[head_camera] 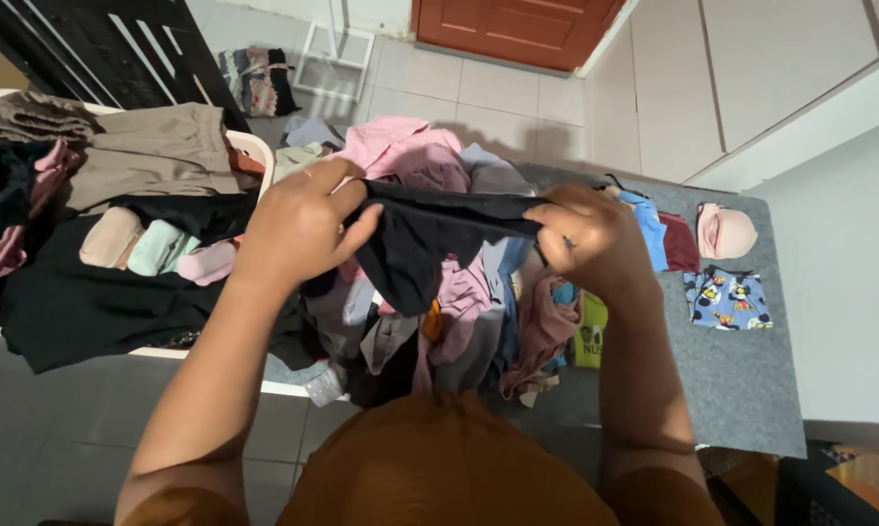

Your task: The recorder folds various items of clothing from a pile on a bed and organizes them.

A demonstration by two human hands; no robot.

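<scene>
**Black garment stretched between both hands above the pile**

A small black garment of soft cloth (430, 239) hangs in the air in front of the person, its top edge pulled taut and running nearly level from left to right. That edge is its long axis; the rest of the cloth sags below it into a loose pouch, closer to the left side. The left hand (298, 224) pinches one end of the edge between thumb and fingers, and the right hand (590, 239) is clenched on the other end, so each hand grips a corner and neither is nearer the middle.

Directly under the cloth lies a heaped pile of mixed clothes in pink, grey and mauve (439, 302), resting on a grey felt-like mat (741, 380). To the right on the mat, well apart from the hands, sit a folded blue patterned piece (727, 299) and a pink rounded item (727, 232). To the left, a white-rimmed basket (254, 143) holds dark and tan clothing.
</scene>
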